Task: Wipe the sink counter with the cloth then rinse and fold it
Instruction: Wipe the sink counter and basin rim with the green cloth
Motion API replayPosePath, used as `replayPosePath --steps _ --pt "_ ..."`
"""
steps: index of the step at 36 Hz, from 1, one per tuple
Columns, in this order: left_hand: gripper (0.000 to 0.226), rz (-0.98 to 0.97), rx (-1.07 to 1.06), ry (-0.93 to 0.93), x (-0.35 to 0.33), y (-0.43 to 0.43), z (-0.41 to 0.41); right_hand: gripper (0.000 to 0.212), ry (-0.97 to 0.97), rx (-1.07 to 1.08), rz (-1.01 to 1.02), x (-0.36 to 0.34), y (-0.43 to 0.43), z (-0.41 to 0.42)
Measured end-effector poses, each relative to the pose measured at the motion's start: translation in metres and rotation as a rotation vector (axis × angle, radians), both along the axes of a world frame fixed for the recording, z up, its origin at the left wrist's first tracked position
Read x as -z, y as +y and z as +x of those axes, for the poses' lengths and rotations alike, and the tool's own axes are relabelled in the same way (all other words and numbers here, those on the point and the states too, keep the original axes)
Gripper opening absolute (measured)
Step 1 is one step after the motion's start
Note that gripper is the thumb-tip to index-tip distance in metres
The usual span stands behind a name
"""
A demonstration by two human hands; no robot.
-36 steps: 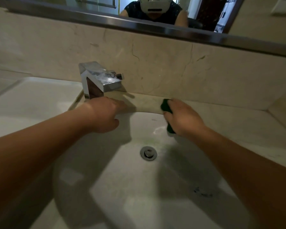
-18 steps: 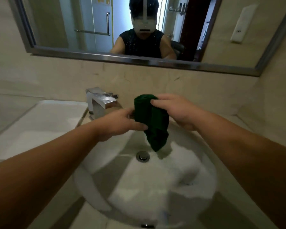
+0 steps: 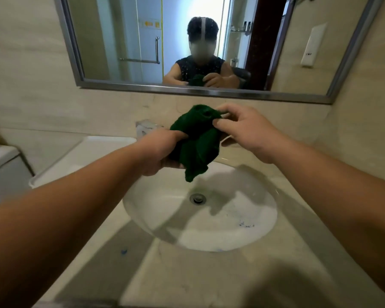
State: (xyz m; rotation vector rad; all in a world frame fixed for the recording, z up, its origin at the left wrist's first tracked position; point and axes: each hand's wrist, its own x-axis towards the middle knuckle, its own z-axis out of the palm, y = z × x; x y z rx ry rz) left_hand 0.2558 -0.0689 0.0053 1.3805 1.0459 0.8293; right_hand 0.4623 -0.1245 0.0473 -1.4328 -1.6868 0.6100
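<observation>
- Broadly, the beige stone counter (image 3: 209, 278) fills the lower half of the frame, bare apart from a small blue speck at lower left, so wiping looks largely done.
- The white basin (image 3: 220, 232) sits mid-frame, placed to catch any drips from above.
- The dark green cloth (image 3: 195, 141) hangs bunched over the basin, just above centre, probably being opened out for rinsing.
- The left hand (image 3: 159, 152) clenches its lower bulk.
- The right hand (image 3: 242, 127) pinches its top edge between thumb and fingertips.
- The chrome faucet (image 3: 143, 128) is mostly hidden behind them.
</observation>
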Motion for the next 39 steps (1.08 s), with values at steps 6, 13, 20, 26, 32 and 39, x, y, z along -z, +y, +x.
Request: replayPosePath --steps 6,13,20,26,32,39 --pt "0.055 -0.248 0.103 -0.259 -0.006 -0.04 -0.013 0.038 -0.237 -0.133 0.006 0.002 -0.037 -0.027" --pt "0.084 -0.347 0.118 -0.411 0.006 -0.074 -0.032 0.054 -0.446 -0.214 -0.118 0.023 -0.068 -0.046" --pt "0.041 0.076 0.054 -0.027 0.042 -0.11 -0.038 0.046 -0.175 -0.23 -0.179 0.058 -0.089 -0.025" --pt "0.06 0.994 0.271 0.632 0.065 -0.166 -0.037 0.032 -0.445 -0.031 -0.217 0.087 -0.119 0.018" --pt "0.074 1.152 0.897 1.047 0.121 -0.209 -0.028 0.048 -0.918 -0.153 -0.301 0.143 -0.155 0.039" --pt "0.056 1.174 0.789 0.976 0.125 -0.185 -0.02 0.043 -0.909 -0.137 -0.127 0.165 -0.163 0.043"
